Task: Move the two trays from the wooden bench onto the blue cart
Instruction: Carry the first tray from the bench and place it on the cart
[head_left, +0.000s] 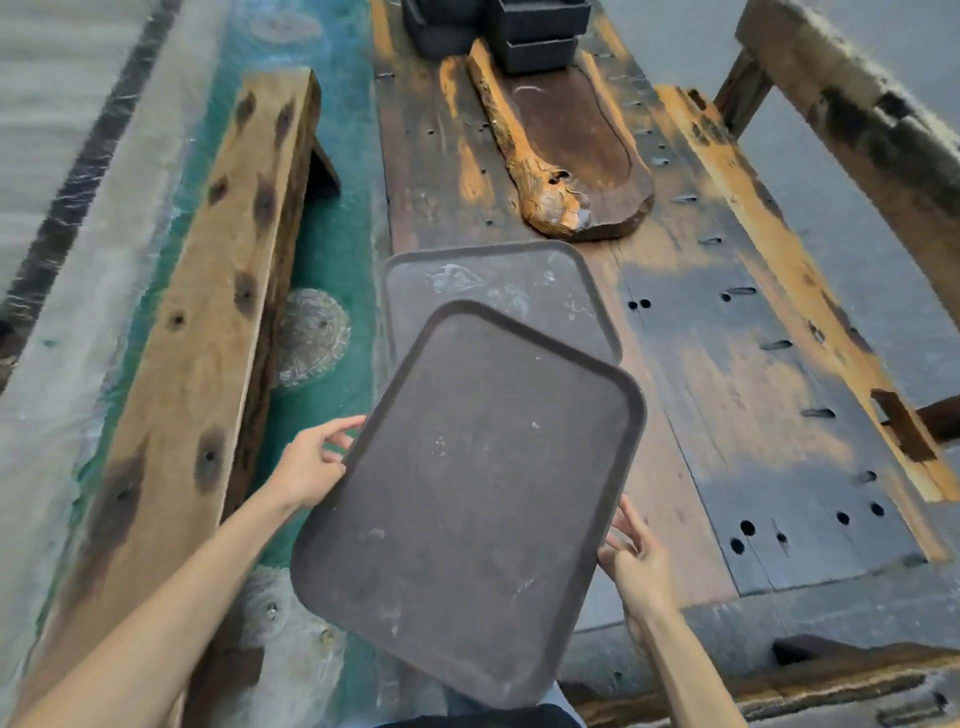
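Observation:
A dark brown rectangular tray (467, 499) is lifted and tilted in front of me, held at both long edges. My left hand (311, 462) grips its left rim, fingers curled around the edge. My right hand (634, 556) holds its right rim from below. A second tray (493, 286), grey and scuffed, lies flat on the worn wooden table (727, 364) just beyond, its near part hidden by the held tray. No blue cart is in view.
A long wooden bench (208, 312) runs along the left over a green floor. A carved wooden slab (566, 156) and black stacked boxes (535, 36) sit farther back on the table. Another wooden bench (857, 114) stands at the right.

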